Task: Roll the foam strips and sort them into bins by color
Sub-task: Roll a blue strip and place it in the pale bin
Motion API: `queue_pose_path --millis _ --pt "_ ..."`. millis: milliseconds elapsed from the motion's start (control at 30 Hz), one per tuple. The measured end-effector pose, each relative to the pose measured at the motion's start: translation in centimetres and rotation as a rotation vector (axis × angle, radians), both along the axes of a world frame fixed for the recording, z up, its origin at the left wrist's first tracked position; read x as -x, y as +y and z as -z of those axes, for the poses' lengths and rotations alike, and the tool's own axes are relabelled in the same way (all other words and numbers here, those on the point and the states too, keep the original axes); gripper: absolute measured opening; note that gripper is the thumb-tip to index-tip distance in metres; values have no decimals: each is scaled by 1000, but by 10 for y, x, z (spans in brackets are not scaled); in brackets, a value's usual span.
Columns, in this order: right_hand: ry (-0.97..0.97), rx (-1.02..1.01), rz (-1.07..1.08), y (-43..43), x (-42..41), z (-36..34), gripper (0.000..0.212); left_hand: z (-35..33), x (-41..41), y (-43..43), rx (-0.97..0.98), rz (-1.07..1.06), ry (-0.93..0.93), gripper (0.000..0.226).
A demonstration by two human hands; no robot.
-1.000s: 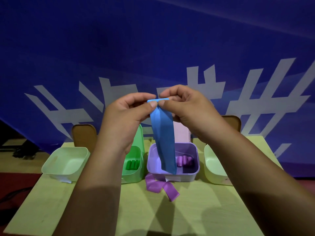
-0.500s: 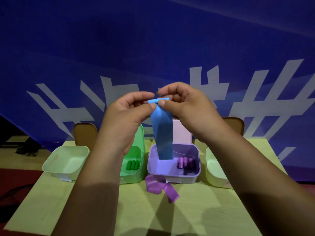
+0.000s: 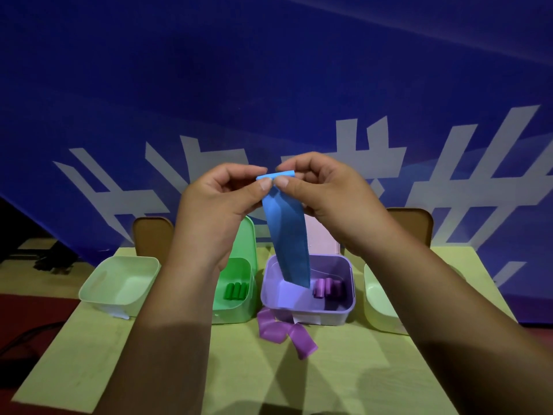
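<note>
1. My left hand [image 3: 215, 205] and right hand [image 3: 326, 193] are raised over the desk [image 3: 269, 381]. The thumb and fingers [image 3: 260, 185] of each are clamped on the rolled top edge of the blue strip [image 3: 287, 235].
2. The rest of the strip hangs loose, and its tip covers part of the purple bin [image 3: 308, 314] behind it.
3. My left forearm hides the near left corner of the green bin [image 3: 236, 314]. My right forearm hides much of the right pale bin [image 3: 380, 313].
4. Green rolls [image 3: 236, 291] lie in the green bin, and a green lid [image 3: 250, 235] stands upright behind it.
5. Purple rolls [image 3: 327, 287] lie in the purple bin, with a pink lid [image 3: 321, 238] behind.
6. A purple strip [image 3: 284, 330] lies crumpled on the desk against the purple bin's front.
7. The left pale bin [image 3: 134, 259] sits apart at the far left.
8. The desk is yellow-green, with my arms' shadows across it.
9. Two brown chair backs [image 3: 152, 235] [image 3: 410, 226] show at its far edge.
10. Behind them hangs a blue backdrop [image 3: 269, 85] with white strokes, and red floor [image 3: 30, 313] shows at the left.
</note>
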State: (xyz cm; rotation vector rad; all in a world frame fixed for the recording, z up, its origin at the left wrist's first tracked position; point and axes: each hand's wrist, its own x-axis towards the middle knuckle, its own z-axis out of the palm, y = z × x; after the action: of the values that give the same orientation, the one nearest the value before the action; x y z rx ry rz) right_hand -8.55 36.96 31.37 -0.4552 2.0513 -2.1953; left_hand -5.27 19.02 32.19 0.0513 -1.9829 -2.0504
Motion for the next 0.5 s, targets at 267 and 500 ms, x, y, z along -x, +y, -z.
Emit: queue_pose_path --millis 267,500 --pt "31 3 69 -2 -7 -2 14 -1 -9 2 -35 -25 2 23" --pt "129 -89 186 -10 -20 -9 7 0 -23 8 122 -203 80 7"
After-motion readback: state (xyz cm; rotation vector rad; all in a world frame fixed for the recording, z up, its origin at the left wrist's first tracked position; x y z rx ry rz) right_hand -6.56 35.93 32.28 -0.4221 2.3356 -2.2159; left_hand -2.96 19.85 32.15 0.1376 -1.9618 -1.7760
